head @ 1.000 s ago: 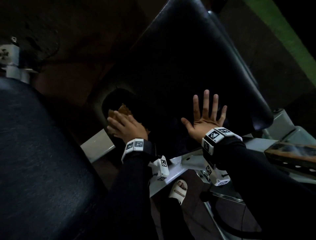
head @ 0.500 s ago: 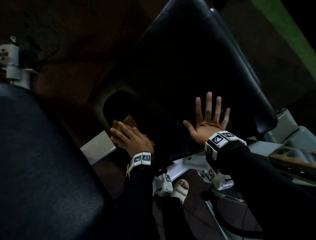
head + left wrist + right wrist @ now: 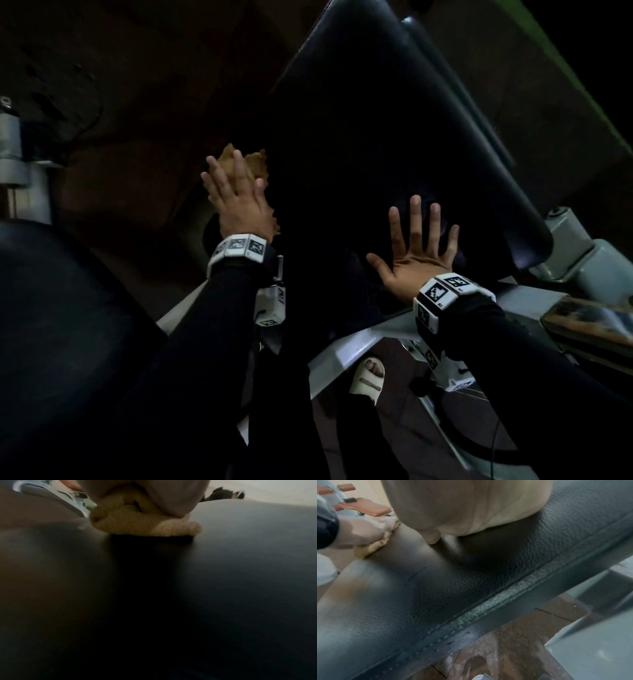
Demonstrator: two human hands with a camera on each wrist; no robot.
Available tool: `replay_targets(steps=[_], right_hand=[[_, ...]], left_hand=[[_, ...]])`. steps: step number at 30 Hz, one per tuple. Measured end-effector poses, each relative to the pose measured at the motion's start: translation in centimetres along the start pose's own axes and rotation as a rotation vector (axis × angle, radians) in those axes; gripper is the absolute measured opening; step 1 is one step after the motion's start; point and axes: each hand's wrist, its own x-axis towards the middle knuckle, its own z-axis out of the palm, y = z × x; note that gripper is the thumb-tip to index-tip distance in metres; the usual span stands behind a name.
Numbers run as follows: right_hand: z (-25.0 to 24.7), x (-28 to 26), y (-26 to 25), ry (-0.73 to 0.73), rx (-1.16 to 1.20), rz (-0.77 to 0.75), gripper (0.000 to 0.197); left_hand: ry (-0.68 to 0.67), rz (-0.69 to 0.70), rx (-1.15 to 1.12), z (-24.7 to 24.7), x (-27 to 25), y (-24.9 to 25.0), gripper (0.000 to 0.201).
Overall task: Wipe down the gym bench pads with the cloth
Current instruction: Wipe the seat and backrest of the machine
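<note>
A black padded bench back point(image 3: 394, 137) slopes up through the middle of the head view. My left hand point(image 3: 236, 195) lies flat with straight fingers on a tan cloth point(image 3: 255, 164), pressing it against the pad's left edge. The left wrist view has the bunched cloth point(image 3: 145, 520) under my palm on the dark pad point(image 3: 240, 574). My right hand point(image 3: 419, 246) rests flat on the lower pad, fingers spread and holding nothing. The right wrist view looks along the grained black pad point(image 3: 471, 581) to the left hand on the cloth point(image 3: 373, 545).
A second black pad point(image 3: 61, 342) fills the lower left. The bench's grey metal frame point(image 3: 359, 346) runs below the pad, with more grey brackets point(image 3: 589, 260) at right. A foot in a white sandal point(image 3: 368, 380) stands on the brown floor.
My left hand has slid the cloth upward along the pad's left edge, and its fingers have straightened. The right hand has stayed flat in place.
</note>
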Motion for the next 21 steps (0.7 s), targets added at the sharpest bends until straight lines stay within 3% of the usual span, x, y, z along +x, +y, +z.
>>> replay_targets(steps=[2,6,11,16,21], right_hand=[[0.0,0.0,0.0,-0.001,-0.005,0.0,0.083],[0.1,0.0,0.1,0.015,-0.018,-0.003,0.084],[0.2,-0.1,0.0,0.045,-0.02,0.001,0.084],[0.4,-0.1,0.2,0.061,-0.016,-0.003,0.085],[0.6,-0.1,0.2,0.076,-0.022,0.006,0.085]], left_hand=[[0.021,-0.058,-0.013,-0.5,0.4,-2.1,0.055],[0.129,-0.305,-0.086,-0.5,-2.2,-5.8,0.053],[0.117,-0.469,-0.135,1.3,-7.6,-4.7,0.054],[0.03,-0.222,-0.078,2.6,-8.5,0.1,0.055],[0.043,-0.111,0.002,1.9,-3.3,1.7,0.054]])
